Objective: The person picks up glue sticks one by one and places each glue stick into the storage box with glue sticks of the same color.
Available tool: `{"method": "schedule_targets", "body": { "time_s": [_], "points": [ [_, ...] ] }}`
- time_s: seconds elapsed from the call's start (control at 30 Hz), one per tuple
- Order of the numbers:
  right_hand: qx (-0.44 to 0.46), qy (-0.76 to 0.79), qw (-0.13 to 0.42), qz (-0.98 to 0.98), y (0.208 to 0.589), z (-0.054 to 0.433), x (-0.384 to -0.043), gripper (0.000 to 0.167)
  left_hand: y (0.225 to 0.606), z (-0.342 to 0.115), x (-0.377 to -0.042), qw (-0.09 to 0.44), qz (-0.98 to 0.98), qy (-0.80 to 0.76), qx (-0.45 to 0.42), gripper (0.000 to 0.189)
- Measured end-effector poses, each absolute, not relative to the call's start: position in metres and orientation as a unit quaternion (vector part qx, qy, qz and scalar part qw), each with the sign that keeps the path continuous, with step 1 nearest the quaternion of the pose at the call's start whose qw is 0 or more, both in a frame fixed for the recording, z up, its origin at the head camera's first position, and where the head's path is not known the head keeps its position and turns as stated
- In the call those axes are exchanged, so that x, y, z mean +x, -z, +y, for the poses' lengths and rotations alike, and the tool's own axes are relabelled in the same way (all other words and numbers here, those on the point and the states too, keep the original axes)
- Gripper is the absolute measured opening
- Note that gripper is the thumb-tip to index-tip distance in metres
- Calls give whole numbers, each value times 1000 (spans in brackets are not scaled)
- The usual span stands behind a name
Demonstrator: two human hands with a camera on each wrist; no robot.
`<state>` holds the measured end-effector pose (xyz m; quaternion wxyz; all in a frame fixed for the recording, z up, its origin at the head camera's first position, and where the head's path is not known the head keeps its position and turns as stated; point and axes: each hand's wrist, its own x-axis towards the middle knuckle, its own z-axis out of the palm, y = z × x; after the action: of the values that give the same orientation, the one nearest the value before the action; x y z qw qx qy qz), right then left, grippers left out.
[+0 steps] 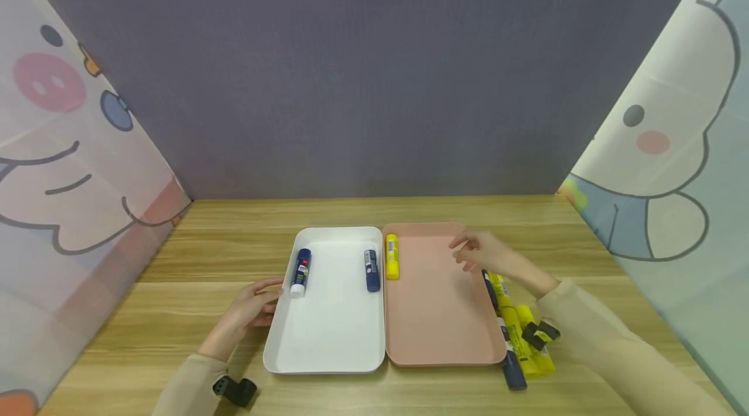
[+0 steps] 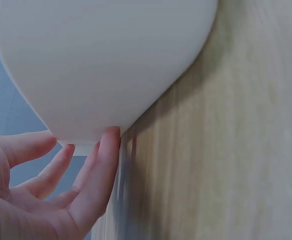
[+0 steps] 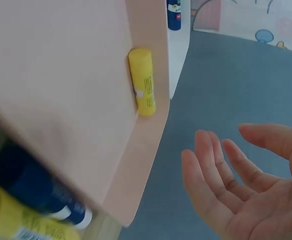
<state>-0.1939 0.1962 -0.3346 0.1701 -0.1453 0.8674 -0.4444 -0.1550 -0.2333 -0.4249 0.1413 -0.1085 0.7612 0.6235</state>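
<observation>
My left hand (image 1: 248, 309) rests its fingertips on the left outer side of the white tray (image 1: 333, 331); the left wrist view shows them touching the tray wall (image 2: 106, 75). Inside that tray lie two navy glue sticks, one by the left wall (image 1: 301, 273) and one by the right (image 1: 372, 270). My right hand (image 1: 480, 250) hovers over the far right corner of the pink tray (image 1: 439, 338), fingers loosely bent and holding nothing. One yellow glue stick (image 1: 392, 257) lies against the pink tray's left wall, at the far end.
Right of the pink tray, several yellow glue sticks (image 1: 521, 344) and navy glue sticks (image 1: 512, 369) lie in a pile, partly hidden under my right forearm. Both trays stand side by side on the wooden table (image 1: 234, 240). A grey panel (image 1: 374, 78) rises behind, with printed cloths at both sides.
</observation>
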Motion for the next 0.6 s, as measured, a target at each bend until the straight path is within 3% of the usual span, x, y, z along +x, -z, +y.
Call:
{"method": "schedule_targets", "body": {
  "time_s": [0.6],
  "points": [
    [-116,458,152,868,340,248,-168,37,422,-233,-155,148,759,-626,-101,52]
  ]
}}
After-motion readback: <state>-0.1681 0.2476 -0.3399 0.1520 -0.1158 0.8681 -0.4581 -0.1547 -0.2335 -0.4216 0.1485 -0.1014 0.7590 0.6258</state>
